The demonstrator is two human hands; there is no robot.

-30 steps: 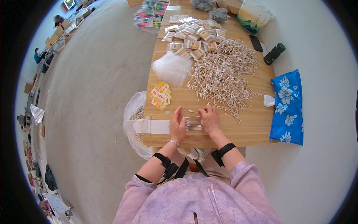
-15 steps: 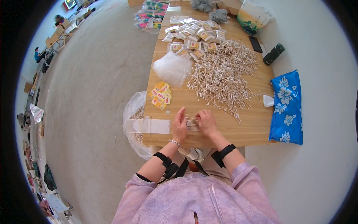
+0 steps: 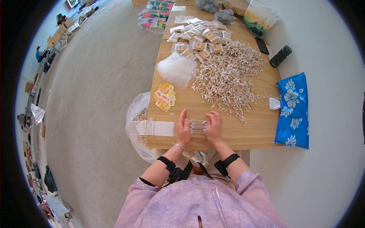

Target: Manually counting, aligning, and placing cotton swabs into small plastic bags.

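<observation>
A small bundle of cotton swabs [image 3: 198, 126] lies on the wooden table [image 3: 251, 133] near its front edge. My left hand [image 3: 183, 128] presses against the bundle's left ends and my right hand [image 3: 214, 127] against its right ends, squeezing the swabs between both palms. A large loose heap of cotton swabs [image 3: 228, 76] spreads over the table beyond my hands. A stack of clear plastic bags [image 3: 177, 69] and a pile of small yellow and red labels [image 3: 164, 97] sit to the left of the heap.
Several filled packets [image 3: 197, 36] cover the far end of the table. A white paper strip [image 3: 156, 127] lies left of my left hand. A clear bag of swabs [image 3: 137, 117] hangs off the left edge. A blue flowered cloth [image 3: 292, 110] is at the right, with a black bottle [image 3: 280, 56] beyond it.
Both hands have closed in on the swab bundle from its two sides, evening its ends. The right hand has come down from the heap's edge.
</observation>
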